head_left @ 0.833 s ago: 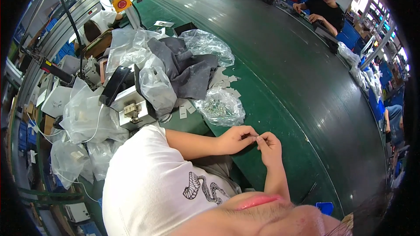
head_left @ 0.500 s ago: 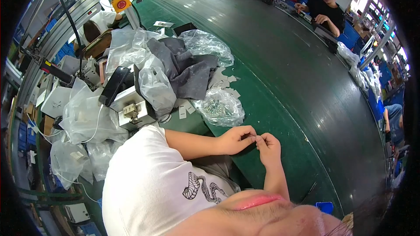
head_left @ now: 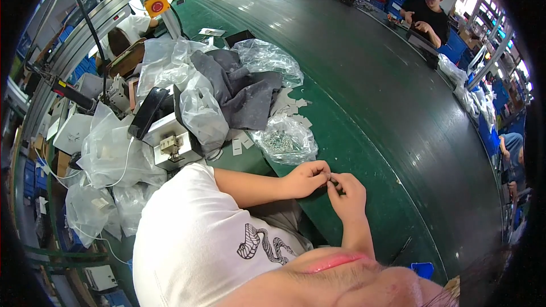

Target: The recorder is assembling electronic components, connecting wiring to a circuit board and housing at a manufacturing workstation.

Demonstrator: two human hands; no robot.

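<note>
Since a moment ago nothing has shifted: our left hand (head_left: 307,179) and right hand (head_left: 346,192) stay pinched together on a tiny part (head_left: 330,179), just below the clear bag of screws (head_left: 284,141) on the green tabletop (head_left: 369,108).

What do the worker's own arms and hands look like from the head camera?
Both forearms are bare, and both hands, left hand and right hand, are uncovered: no gloves, watch or rings visible. A white short-sleeved T-shirt covers the left shoulder, with a black snake-like graphic on the chest.
</note>
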